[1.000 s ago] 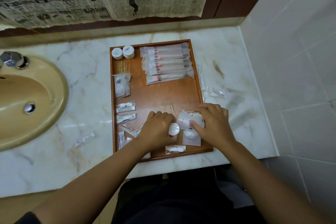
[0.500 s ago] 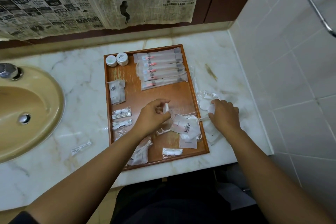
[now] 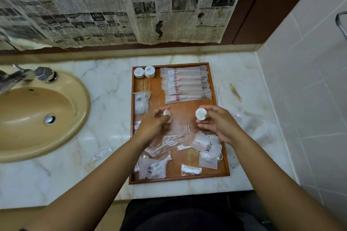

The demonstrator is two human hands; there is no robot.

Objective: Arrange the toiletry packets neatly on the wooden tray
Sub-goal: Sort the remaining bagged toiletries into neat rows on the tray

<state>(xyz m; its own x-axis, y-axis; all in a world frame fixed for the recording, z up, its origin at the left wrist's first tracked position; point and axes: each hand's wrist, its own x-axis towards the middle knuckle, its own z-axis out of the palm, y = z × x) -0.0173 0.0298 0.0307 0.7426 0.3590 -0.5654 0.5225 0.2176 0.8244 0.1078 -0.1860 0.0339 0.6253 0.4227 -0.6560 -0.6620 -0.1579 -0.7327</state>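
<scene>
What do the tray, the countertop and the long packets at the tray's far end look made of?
Tray: wood, reddish-brown, glossy varnish worn in pale streaks. Countertop: polished marble or a lookalike, white with veins. Long packets: frosted translucent plastic film, likely; contents show through dimly.

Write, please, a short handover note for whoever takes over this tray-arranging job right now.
Left hand grips a small round white tub; right hand grips a second tub, both above the middle of the wooden tray.
Done: two tubs stand at the far-left corner, long packets lie in a row far right, one sachet at the left edge.
Left: place the held tubs; sort the loose heap at the near end (cotton swab packets, white sachets); bring in the stray packet on the counter by the sink.
</scene>
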